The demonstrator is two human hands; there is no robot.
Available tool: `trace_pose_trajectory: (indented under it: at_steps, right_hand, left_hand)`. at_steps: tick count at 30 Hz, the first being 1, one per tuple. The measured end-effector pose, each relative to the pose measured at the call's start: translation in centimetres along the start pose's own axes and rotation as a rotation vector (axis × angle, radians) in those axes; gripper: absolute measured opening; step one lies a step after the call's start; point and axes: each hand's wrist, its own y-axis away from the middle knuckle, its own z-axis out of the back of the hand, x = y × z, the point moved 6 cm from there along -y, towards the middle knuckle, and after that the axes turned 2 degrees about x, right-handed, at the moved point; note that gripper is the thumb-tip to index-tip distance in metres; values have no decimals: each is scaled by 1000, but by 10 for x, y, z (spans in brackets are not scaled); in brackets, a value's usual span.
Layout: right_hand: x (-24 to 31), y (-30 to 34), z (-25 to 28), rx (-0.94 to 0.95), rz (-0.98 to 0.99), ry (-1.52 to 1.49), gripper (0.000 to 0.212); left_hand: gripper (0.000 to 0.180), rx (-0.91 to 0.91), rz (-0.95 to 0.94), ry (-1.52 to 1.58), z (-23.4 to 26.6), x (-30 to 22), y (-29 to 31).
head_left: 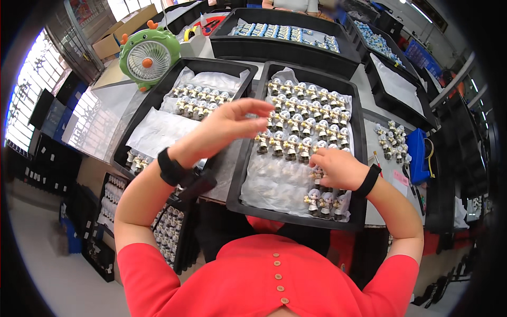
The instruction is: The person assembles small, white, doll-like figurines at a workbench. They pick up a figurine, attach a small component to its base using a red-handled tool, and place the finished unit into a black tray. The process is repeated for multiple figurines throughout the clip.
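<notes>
A black tray [238,177] in front of me holds rows of small painted figurines [304,127] with pale hair, standing on crinkled white lining sheets [274,193]. My right hand [340,169] is over the tray's right part, its fingers closed on a figurine [317,175] just below the main rows. Several more figurines [326,203] stand in the near right corner. Over the tray's left edge, my left hand [240,124] is raised with thumb and fingers apart. Nothing shows between them, and the fingertips are close to the leftmost figurines.
Left of it lies another black tray [124,142] with figurines and white sheets. A green fan [149,55] stands beyond. At the back, a larger tray [285,53] holds blue-and-white pieces. Loose figurines [392,140] and a blue box [419,158] are at right. Another person [290,5] sits opposite.
</notes>
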Motion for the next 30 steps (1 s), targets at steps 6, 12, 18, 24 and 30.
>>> trace_pose_trajectory:
  at_steps: [6,12,18,24,30]
  right_hand:
    - [-2,4,-18,48,-35,-14,32]
    - [17,0,41,-199,112,-373,27]
    - [30,-13,87,-438,87,-593,38]
    - [13,-32,67,-722,123,-936,42]
    - [10,-35,53,-717,191,-754,64]
  left_hand:
    - [41,170,57,197,-56,19,-19]
    - [41,72,-71,108,-64,50,-35]
    - [56,39,-202,164,-56,29,-25]
    - [54,-129,-265,90,-42,30,-26]
    - [57,-71,-157,417,-38,46,-30]
